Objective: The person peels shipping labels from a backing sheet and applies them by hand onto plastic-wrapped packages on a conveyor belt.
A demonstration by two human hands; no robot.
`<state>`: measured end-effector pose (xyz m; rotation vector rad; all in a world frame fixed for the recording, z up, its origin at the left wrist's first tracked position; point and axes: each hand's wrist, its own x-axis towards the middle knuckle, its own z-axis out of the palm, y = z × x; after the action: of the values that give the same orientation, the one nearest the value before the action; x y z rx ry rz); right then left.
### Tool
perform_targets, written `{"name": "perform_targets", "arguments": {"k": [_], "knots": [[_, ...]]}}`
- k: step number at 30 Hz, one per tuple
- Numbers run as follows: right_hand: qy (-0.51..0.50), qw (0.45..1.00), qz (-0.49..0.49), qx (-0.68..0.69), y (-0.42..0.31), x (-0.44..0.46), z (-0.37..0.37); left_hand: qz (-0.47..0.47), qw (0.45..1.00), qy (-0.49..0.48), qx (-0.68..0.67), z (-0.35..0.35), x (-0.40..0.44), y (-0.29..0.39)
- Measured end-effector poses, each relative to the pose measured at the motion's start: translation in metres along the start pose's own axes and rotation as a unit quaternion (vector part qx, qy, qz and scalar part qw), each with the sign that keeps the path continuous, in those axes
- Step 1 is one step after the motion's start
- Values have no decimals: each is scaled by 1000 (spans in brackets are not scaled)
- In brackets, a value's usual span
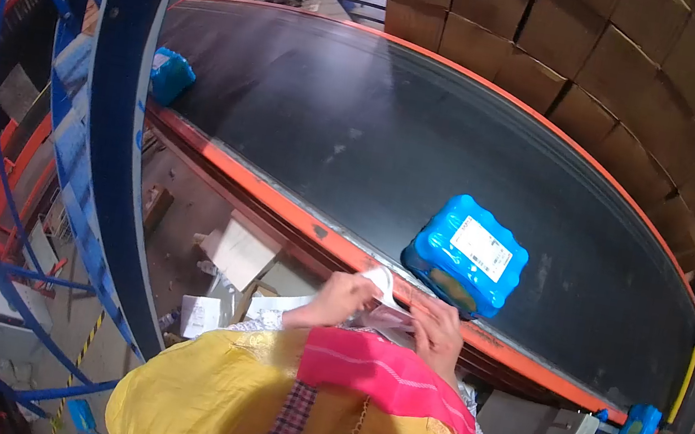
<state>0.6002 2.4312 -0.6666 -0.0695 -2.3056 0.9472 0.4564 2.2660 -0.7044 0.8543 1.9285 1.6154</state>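
Note:
My left hand point(338, 301) pinches a white strip of labels point(383, 284), which curls up between my two hands at the near edge of the conveyor. My right hand point(438, 333) is closed on the strip's lower, pinkish-looking end. Just beyond my right hand, a blue shrink-wrapped pack point(441, 255) sits on the black conveyor belt point(310, 111). On top of that pack is a white printed label point(481, 248). The exact grip of some fingertips is hidden by the paper.
Orange rails point(279, 188) edge the belt. Other blue packs stand at the far left point(171, 77) and lower right point(638, 430). Stacked cartons point(565, 47) line the far side. A dark steel post point(120, 90) rises at left. Papers point(240, 252) lie below the conveyor.

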Motion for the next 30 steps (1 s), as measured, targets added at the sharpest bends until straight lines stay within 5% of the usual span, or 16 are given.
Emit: {"name": "perform_targets", "arguments": {"k": [1,3,5,9,11,13,22,23,30], "knots": [[47,998,30,42,14,-10,-9,25,992,66,-109,8,1,-13],[138,979,92,121,45,-35,-28,-116,973,192,-59,2,3,-27],[228,917,239,224,76,-63,-42,-95,918,302,-239,3,8,-59],[318,893,282,146,131,-86,-68,-81,892,398,-198,-25,4,-99],[300,906,293,64,154,-98,-76,1,901,413,-135,-13,14,-94],[296,909,283,76,164,-111,-88,65,923,335,-177,31,19,-52],[231,907,298,188,200,-142,-117,-86,984,157,25,176,41,-60],[218,906,315,180,208,-149,-123,-7,989,141,34,194,48,-75],[259,903,300,166,201,-139,-107,-13,987,11,-157,235,76,-86]]}}
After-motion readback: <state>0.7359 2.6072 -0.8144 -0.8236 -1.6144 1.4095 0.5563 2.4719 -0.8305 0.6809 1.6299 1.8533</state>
